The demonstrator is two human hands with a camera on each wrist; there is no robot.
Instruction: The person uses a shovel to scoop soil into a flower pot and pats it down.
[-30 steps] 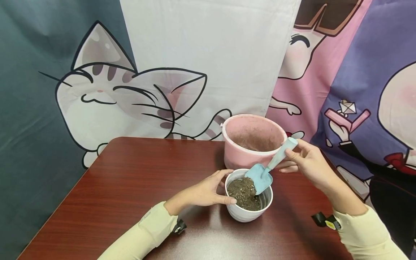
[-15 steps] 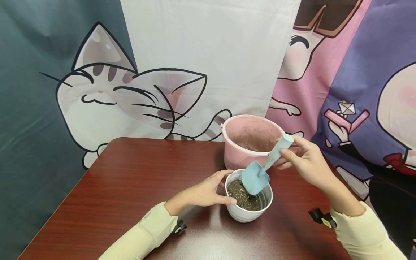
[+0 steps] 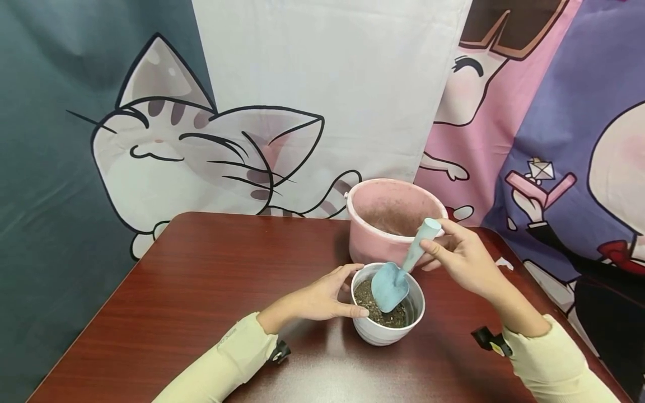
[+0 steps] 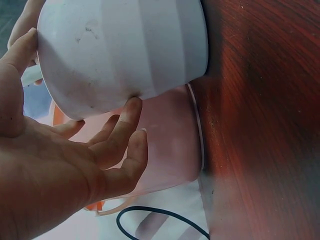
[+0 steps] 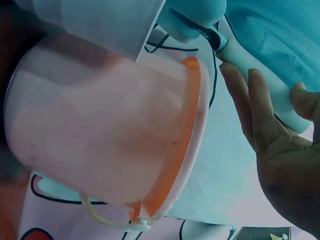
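Observation:
A white flower pot (image 3: 379, 334) with dark soil (image 3: 364, 292) inside stands on the table. My left hand (image 3: 322, 295) holds it from the left, thumb at the near rim and fingers round the far side; the left wrist view shows fingertips against the pot's wall (image 4: 120, 45). My right hand (image 3: 466, 260) pinches the pale handle of a light-blue hand trowel (image 3: 389, 286). The blade tilts down into the pot, its tip at the soil and part of the soil hidden behind it. In the right wrist view, thumb and fingers lie along the trowel handle (image 5: 260, 80).
A pink bucket (image 3: 370, 238) stands close behind the pot, with brown residue inside. The reddish-brown wooden table (image 3: 242, 257) ends at the back near a printed cloth backdrop (image 3: 322, 56). A small white scrap (image 3: 504, 263) lies by the right edge.
The trowel and right hand have shifted left and the blade has turned and lowered towards the soil. The mound of soil by the blade has flattened. The left hand keeps its place on the pot.

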